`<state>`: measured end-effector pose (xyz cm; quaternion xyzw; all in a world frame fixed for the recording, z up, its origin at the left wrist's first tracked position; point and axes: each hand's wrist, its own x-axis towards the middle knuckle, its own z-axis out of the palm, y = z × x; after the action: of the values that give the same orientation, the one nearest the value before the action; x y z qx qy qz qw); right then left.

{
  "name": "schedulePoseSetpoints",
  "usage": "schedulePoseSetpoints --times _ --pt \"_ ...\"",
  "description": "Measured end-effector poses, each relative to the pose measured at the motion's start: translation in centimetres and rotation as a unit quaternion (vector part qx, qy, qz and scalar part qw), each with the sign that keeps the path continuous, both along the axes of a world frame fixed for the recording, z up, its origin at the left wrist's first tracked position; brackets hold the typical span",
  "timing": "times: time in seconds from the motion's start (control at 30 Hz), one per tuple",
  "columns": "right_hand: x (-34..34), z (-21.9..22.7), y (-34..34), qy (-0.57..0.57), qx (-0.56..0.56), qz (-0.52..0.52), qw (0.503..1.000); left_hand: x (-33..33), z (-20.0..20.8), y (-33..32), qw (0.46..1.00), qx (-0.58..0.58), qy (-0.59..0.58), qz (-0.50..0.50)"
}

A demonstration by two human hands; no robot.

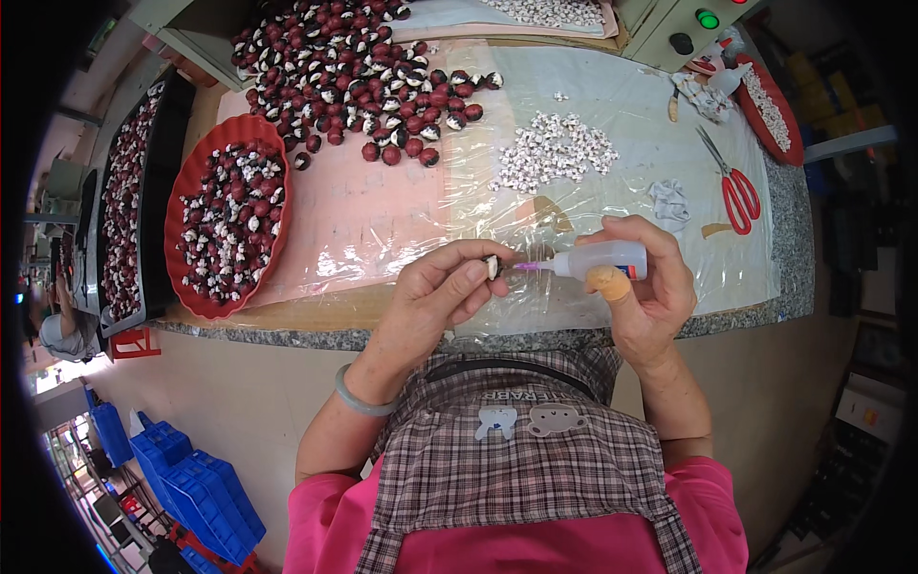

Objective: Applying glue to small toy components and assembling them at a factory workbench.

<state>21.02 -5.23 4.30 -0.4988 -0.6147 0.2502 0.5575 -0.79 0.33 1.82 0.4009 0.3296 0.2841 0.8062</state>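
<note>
Between the thumb and fingertips of my left hand (pixel 435 287) is a small black-and-white half-round piece (pixel 492 268), its light side turned toward my right. My right hand (pixel 658 301) is wrapped round a translucent white squeeze bottle (pixel 583 262), which lies sideways with its thin purple nozzle (pixel 531 266) pointing left. The nozzle tip is at or just beside the piece; contact is hard to tell. A tan cover (pixel 608 282) sits over my right thumb. Beyond my hands, small white pieces (pixel 557 151) lie loosely heaped on the plastic-covered table (pixel 363 220).
Many dark red, black and white balls (pixel 359 81) spread across the back left. A red scalloped dish (pixel 176 244) of similar balls with white bits stands left. Red-handled scissors (pixel 740 199), a crumpled white cloth (pixel 669 201) and a red tray (pixel 786 139) are right. Blue crates (pixel 206 497) stand lower left.
</note>
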Motion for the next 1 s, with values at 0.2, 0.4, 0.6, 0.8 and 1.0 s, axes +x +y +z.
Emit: schedulePoseSetpoints --times 0.2,0.4,0.6,0.8,1.0 --pt "2.8 -0.8 1.5 0.258 -0.079 0.018 0.963 -0.4 -0.2 -0.1 0.999 0.029 0.034 0.029" --pt "4.8 -1.5 2.9 0.313 -0.221 -0.033 0.923 -0.3 -0.4 0.0 0.999 0.037 0.025 0.025" --pt "4.5 -2.7 4.8 -0.073 -0.194 -0.116 0.971 0.0 -0.3 0.2 0.999 0.034 0.025 0.014" --pt "3.6 -2.5 6.3 -0.257 -0.120 -0.111 0.952 -0.4 -0.8 0.3 0.999 0.036 0.021 0.004" --pt "4.1 -2.0 6.3 -0.312 -0.163 -0.053 0.935 -0.4 -0.7 0.3 0.999 0.034 0.020 0.002"
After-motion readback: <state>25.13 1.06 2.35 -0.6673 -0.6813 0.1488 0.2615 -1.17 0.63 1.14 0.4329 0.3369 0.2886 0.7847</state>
